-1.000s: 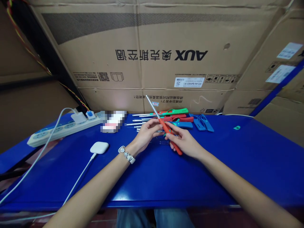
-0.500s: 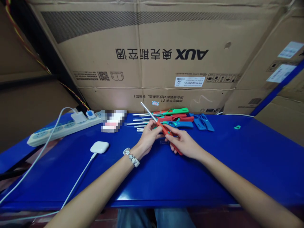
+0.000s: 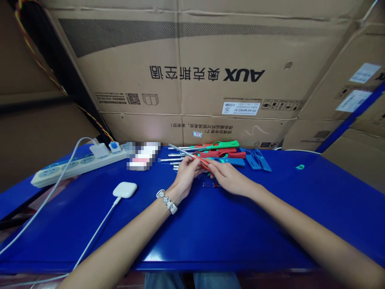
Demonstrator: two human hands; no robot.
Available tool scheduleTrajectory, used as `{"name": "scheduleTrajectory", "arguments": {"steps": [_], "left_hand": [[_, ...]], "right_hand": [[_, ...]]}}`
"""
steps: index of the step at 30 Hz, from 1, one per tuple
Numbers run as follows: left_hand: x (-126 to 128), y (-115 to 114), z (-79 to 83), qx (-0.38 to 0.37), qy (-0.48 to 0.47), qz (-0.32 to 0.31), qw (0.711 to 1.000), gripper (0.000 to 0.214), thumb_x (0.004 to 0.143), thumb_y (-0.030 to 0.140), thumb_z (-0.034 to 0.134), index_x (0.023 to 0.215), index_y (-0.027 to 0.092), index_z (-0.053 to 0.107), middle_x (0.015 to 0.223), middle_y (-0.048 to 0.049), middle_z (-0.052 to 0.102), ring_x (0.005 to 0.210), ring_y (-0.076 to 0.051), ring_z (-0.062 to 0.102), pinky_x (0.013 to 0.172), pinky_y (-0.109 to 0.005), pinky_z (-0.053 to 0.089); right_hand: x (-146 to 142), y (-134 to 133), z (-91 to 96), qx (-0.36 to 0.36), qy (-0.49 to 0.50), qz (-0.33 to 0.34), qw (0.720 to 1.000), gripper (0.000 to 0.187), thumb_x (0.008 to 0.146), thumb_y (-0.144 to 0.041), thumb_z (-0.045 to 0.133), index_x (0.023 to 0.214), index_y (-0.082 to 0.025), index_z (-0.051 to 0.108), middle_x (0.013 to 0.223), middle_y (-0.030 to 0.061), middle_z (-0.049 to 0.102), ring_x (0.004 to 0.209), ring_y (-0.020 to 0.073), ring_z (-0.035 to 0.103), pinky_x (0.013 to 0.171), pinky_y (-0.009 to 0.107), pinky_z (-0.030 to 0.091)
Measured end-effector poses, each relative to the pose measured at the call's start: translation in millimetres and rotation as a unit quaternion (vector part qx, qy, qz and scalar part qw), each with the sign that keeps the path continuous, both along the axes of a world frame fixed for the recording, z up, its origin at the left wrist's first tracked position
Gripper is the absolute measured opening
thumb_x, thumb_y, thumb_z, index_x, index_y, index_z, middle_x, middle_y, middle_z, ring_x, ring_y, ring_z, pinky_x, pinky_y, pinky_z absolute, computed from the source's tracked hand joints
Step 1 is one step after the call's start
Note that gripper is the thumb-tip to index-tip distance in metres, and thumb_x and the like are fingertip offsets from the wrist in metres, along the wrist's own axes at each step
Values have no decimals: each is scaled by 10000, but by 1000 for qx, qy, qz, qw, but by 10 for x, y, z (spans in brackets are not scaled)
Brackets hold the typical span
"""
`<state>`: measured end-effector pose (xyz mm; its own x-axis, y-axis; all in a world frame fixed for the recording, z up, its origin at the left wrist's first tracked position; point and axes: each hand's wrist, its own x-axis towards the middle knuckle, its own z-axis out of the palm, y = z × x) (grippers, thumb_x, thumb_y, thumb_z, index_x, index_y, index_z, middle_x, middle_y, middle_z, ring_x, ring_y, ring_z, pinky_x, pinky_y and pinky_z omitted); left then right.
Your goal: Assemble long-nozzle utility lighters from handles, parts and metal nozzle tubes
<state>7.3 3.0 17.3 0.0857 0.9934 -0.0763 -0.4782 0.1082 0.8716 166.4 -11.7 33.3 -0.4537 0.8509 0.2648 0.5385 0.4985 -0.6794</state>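
Both my hands hold one red long-nosed gas lighter [image 3: 205, 163] over the blue table. Its metal tube slants up to the left. My left hand [image 3: 187, 173], with a bracelet at the wrist, is closed around the lighter where tube meets handle. My right hand [image 3: 230, 176] grips the handle, hiding most of it. Behind them lies a row of similar lighters with red, green [image 3: 226, 144] and blue handles [image 3: 233, 161], tubes pointing left. Under my right hand lies a small clear tube-like piece [image 3: 209, 185] with a red end.
Two blue handle shells [image 3: 257, 159] lie right of the lighters, and a small green part [image 3: 300, 167] farther right. A white power strip [image 3: 75, 166], a pixelated item [image 3: 144, 155] and a white earbud case [image 3: 125, 190] on a cable occupy the left. A cardboard wall [image 3: 204, 92] rises behind.
The held lighter has tipped flatter, its tube tip moving left and down. My right hand has turned over the handle, covering it, and the clear piece underneath shows more.
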Motion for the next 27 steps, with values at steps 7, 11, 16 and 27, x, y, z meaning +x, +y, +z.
{"name": "scheduleTrajectory", "arguments": {"steps": [7, 11, 16, 27], "left_hand": [[-29, 10, 15, -7, -6, 22, 1000, 103, 820, 103, 612, 788, 149, 525, 767, -8, 688, 720, -121, 695, 881, -353, 561], [-28, 3, 25, -18, 5, 18, 1000, 90, 853, 111, 586, 794, 145, 526, 813, -29, 693, 738, -123, 702, 883, -339, 561], [-25, -10, 12, -42, 24, 19, 999, 62, 866, 108, 555, 815, 137, 538, 811, -26, 662, 721, -114, 688, 797, -300, 582], [-22, -14, 27, 23, 41, 107, 993, 166, 883, 263, 613, 819, 166, 494, 838, -22, 631, 739, -124, 657, 625, -244, 577]], "right_hand": [[17, 166, -12, -71, 15, -22, 997, 478, 1025, -495, 302, 1055, -166, 647, 689, 12, 595, 554, 148, 541, 567, 273, 424], [64, 237, -17, -99, 14, -27, 995, 450, 1031, -468, 300, 1118, -169, 626, 633, -15, 564, 503, 142, 516, 536, 267, 426], [132, 345, 28, 20, -45, -14, 999, 384, 1033, -378, 351, 1089, -182, 676, 839, 44, 690, 744, 182, 621, 714, 307, 474], [202, 407, -47, 113, -139, -46, 983, 355, 1034, -354, 384, 1264, -232, 626, 1026, 80, 739, 836, 223, 677, 701, 313, 450]]}}
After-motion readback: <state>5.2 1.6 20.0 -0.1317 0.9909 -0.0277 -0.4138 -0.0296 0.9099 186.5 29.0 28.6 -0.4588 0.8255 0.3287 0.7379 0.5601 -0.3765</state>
